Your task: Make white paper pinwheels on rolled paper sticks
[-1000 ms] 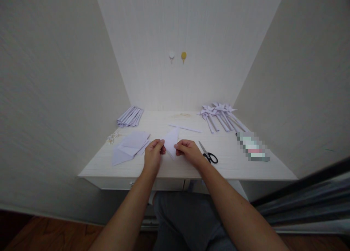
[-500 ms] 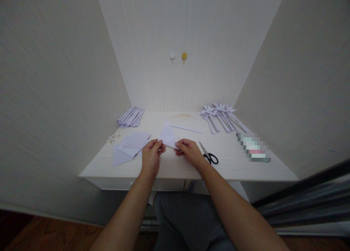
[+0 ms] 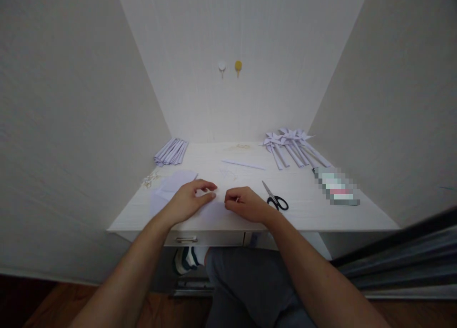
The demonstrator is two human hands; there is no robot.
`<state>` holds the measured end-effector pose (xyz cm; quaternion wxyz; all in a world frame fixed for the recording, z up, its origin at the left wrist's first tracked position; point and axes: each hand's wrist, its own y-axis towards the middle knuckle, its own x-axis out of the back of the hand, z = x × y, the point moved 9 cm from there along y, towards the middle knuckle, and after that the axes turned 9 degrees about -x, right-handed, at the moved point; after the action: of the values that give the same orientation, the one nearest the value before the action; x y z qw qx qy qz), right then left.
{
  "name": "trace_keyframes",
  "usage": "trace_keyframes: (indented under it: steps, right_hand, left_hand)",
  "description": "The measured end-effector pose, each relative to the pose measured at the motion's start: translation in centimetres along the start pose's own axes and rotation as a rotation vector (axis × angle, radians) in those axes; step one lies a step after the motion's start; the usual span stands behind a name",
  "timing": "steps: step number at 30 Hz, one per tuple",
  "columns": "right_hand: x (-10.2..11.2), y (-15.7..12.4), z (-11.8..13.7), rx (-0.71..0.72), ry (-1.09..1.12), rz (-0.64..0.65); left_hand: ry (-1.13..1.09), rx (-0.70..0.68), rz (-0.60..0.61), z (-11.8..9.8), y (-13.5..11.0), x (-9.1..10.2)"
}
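A white folded paper lies flat on the white desk near its front edge. My left hand rests on the paper's left part with its fingers stretched flat, pointing right. My right hand sits at the paper's right edge with its fingers curled in, apparently pinching that edge. The two hands are a few centimetres apart.
A stack of white sheets lies left of my hands, with small pale bits beside it. Rolled paper sticks lie back left, paper pinwheels back right. One loose stick, black-handled scissors and a blurred-out object lie right.
The paper was held up between both pinching hands; it now lies flat on the desk. My left hand has opened and flattened onto it. The view has tilted slightly.
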<state>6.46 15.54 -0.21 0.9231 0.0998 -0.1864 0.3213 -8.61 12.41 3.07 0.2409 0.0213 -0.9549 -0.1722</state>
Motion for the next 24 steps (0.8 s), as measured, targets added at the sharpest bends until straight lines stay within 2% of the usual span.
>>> trace_keyframes:
  steps: [2, 3, 5, 7, 10, 13, 16, 20, 24]
  right_hand:
    - [-0.8, -0.5, 1.0, 0.02, -0.041, 0.016]
    - [-1.1, -0.7, 1.5, 0.028, -0.055, 0.017]
    - [-1.6, -1.0, 2.1, 0.042, -0.066, 0.014]
    - [-1.7, -1.2, 2.4, 0.05, -0.052, 0.002]
    - [-1.5, -1.1, 2.3, 0.042, 0.004, -0.015]
    - [-1.2, -0.9, 2.1, 0.016, 0.072, -0.015]
    - [-0.7, -0.7, 2.1, 0.002, 0.125, -0.037]
    - [0.2, -0.8, 2.2, -0.004, 0.187, -0.08]
    - [1.3, -1.4, 1.9, -0.036, 0.218, -0.121]
  left_hand:
    - [0.157, -0.076, 0.175, -1.6, -0.6, -0.5]
    - [0.255, -0.107, 0.225, -2.2, -1.1, -0.6]
    - [0.455, -0.144, 0.252, -3.0, -2.0, -0.5]
    - [0.556, -0.151, 0.257, -3.3, -2.8, -0.4]
    - [0.462, -0.114, 0.265, -3.3, -4.0, -0.3]
    - [0.282, -0.035, 0.219, -3.1, -5.0, 0.1]
    - [0.192, 0.055, 0.219, -2.5, -6.2, 0.1]
    - [0.069, 0.155, 0.255, -1.3, -8.1, -0.8]
    - [-0.071, 0.196, 0.272, -0.6, -9.9, -2.2]
